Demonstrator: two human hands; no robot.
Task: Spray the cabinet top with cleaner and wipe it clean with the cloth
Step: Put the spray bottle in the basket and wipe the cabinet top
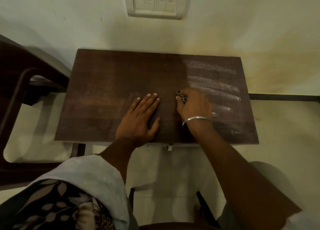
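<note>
Looks like the wiping step: left hand [138, 119] flat and open on the cabinet top [112, 77], right hand [194, 105] gripping what's probably the bunched cloth [181, 96] mid-top, and next it needs sweeping over the white streaks [216, 89] on the right.

The cabinet top [107, 84] lies open left of the left hand [138, 119] and right of the right hand [194, 107] gripping the cloth [181, 96], with wall [225, 30] behind and chair [20, 84] leftward.
</note>
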